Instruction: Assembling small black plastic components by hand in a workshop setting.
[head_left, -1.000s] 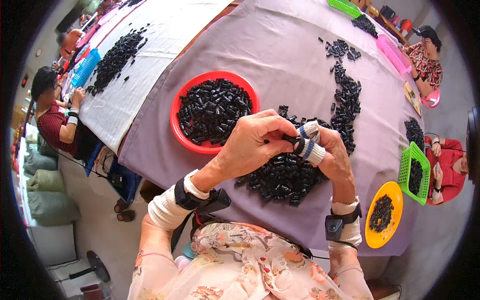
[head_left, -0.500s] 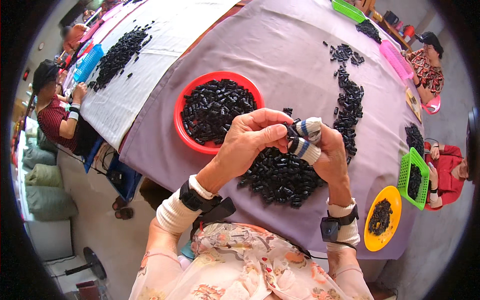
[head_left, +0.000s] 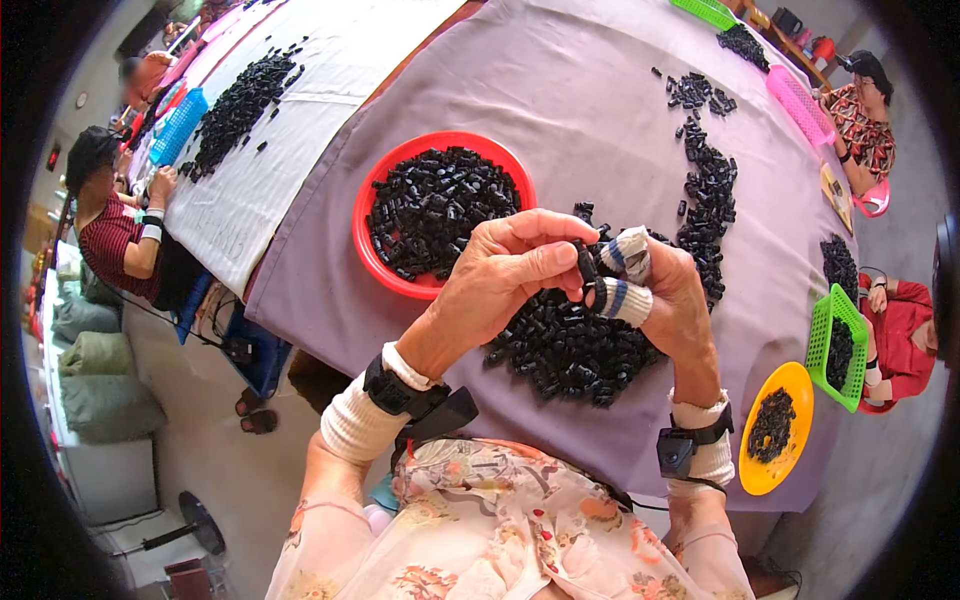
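Observation:
Above a heap of small black plastic pieces (head_left: 580,355), my two hands meet at the fingertips. My left hand (head_left: 500,270) pinches a short black cylindrical piece (head_left: 586,262) between thumb and forefinger. On my right hand (head_left: 672,290), the thumb and forefinger wear white knitted finger covers (head_left: 622,300) with a blue stripe. These covered fingers close in at the right side of the same piece; the exact contact at their tips is partly hidden. To the left stands a red round basin (head_left: 365,245) filled with more of these black pieces.
A lilac cloth (head_left: 590,60) covers the table. A strip of black pieces (head_left: 708,190) runs up its right part. A yellow plate (head_left: 797,450) and a green basket (head_left: 820,335) stand at the right. Co-workers sit around, one at the white-covered table (head_left: 330,90) on the left.
The whole scene has shifted slightly to the right in the picture. Between my fingertips the black piece now shows more plainly, standing nearly upright. Both hands stay together.

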